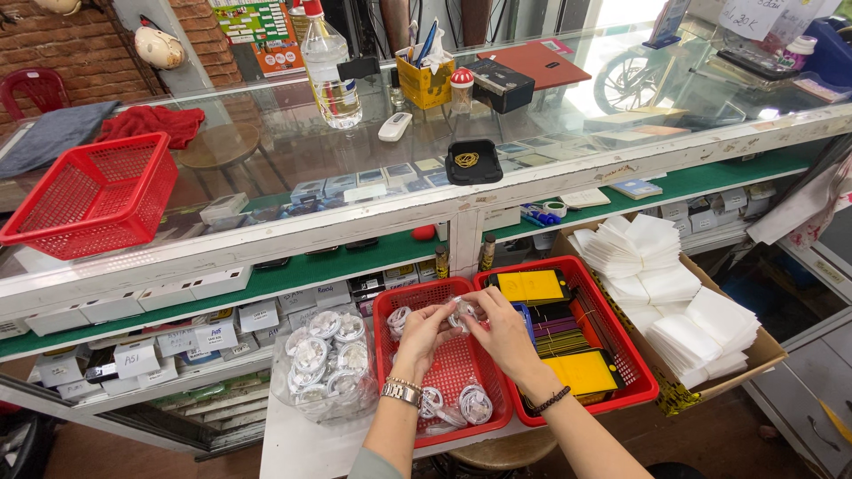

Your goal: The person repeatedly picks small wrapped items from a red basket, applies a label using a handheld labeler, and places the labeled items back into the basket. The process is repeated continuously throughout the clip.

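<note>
Head view is showing both hands meeting over the gap between two red plastic mesh baskets. The left hand, wearing a metal watch, and the right hand, wearing a dark bead bracelet, are both pinching a small coiled white cable in a clear wrapper between fingertips and thumbs. The coil is sitting directly between the hands, slightly nearer the right one, with its flat face tilting up toward the camera; its long axis I cannot tell, since the fingers are covering much of it.

Below the hands, the left red basket is holding a few more wrapped white coils near its front edge. The right red basket is holding flat yellow and dark packets lying in stacks. Just left of the baskets, a clear plastic bag full of coiled white cables is resting on the white table. To the right, a brown cardboard box is carrying piles of small white pouches.

Beyond, small white labelled boxes are lining the green shelf under the glass counter. On the glass, an empty red basket, a clear bottle, a yellow pen holder and a black tray with rubber bands are standing well apart from the hands.
</note>
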Available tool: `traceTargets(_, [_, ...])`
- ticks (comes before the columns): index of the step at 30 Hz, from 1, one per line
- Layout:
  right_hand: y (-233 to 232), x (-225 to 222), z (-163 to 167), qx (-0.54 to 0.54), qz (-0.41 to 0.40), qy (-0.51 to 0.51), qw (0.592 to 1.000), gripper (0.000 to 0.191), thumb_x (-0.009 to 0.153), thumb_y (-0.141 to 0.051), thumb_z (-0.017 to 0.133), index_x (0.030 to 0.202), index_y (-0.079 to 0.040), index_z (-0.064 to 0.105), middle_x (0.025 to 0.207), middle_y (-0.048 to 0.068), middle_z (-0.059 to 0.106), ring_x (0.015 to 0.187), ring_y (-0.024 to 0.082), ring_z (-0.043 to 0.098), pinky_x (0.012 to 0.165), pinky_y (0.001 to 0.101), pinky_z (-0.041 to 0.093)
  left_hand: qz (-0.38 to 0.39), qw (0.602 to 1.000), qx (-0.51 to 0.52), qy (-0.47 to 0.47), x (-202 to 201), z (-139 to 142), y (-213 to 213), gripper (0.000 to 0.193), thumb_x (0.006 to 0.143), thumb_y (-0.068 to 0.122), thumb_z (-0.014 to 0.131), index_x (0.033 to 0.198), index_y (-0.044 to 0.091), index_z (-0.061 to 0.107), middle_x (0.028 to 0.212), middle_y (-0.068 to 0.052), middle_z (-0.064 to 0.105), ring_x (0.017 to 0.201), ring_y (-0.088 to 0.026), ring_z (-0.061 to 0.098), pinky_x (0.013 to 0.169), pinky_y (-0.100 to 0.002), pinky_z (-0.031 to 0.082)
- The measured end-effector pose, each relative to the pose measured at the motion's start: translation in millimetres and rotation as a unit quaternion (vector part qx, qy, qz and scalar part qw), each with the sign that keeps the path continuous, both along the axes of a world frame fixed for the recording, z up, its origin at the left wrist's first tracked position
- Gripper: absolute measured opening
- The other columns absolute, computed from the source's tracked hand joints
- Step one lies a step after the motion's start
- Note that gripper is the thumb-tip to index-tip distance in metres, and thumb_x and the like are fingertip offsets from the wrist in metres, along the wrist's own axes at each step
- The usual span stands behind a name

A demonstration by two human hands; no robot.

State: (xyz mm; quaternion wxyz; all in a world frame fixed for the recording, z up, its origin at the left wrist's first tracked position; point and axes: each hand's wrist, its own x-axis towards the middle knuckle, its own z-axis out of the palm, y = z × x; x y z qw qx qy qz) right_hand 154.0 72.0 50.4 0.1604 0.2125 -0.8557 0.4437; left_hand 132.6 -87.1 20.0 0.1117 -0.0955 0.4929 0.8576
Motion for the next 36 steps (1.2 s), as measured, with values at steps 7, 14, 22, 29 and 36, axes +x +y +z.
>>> traceTargets(7, [-1.5,-5.4,-1.9,0.036,-0.006,0.065,0.997,0.01,0.093,-0.009,0.067,0.101,-0.005,0.065,0.098,0.01,0.064,0.084,0.028,0.067,0.07,0.0358,0.054,0.006,0.998,0.052,-0.022,1.3,2.3,-5.4,0.022,0.093,0.019,0.073,0.103,-0.001,0.074,0.095,-0.008,0.075,0.082,-0.015,0.071,0.072,-0.027,0.061])
traceTargets(14, [2.9,-9.8,-1.4,0.019,0.043,0.004,0.999,0.009,0.094,-0.008,0.064,0.102,-0.003,0.061,0.099,0.01,0.063,0.083,0.026,0.067,0.071,0.0342,0.055,-0.053,0.997,0.047,-0.018,3.7,1.8,-16.3,0.022,0.092,0.016,0.075,0.106,-0.001,0.071,0.098,-0.009,0.073,0.086,-0.016,0.071,0.079,-0.031,0.064])
traceTargets(22, [3.5,-6.2,16.7,-0.009,0.105,0.029,0.994,0.03,0.086,-0.008,0.07,0.115,-0.004,0.062,0.106,0.01,0.062,0.089,0.023,0.068,0.072,0.0326,0.057,-0.061,0.997,0.043,0.002,2.6,2.5,-23.9,0.02,0.092,0.012,0.073,0.107,-0.003,0.072,0.102,-0.01,0.075,0.09,-0.016,0.072,0.08,-0.03,0.062])
traceTargets(29, [-0.7,-9.8,14.7,0.037,0.051,0.022,0.998,0.014,0.09,-0.006,0.067,0.104,-0.006,0.069,0.102,0.006,0.067,0.088,0.023,0.07,0.074,0.0327,0.056,-0.098,0.99,0.099,-0.009,4.8,2.2,-21.4,0.013,0.092,0.008,0.072,0.103,0.0,0.071,0.101,-0.008,0.074,0.092,-0.017,0.073,0.085,-0.029,0.064])
traceTargets(36, [1.3,-12.6,5.1,0.022,0.056,0.066,0.996,0.017,0.088,-0.002,0.067,0.104,-0.006,0.07,0.103,0.007,0.068,0.093,0.026,0.07,0.078,0.0345,0.056,-0.054,0.998,0.038,-0.009,3.1,1.9,-13.1,0.014,0.091,0.008,0.072,0.101,-0.002,0.074,0.095,-0.008,0.074,0.082,-0.016,0.07,0.077,-0.031,0.064])
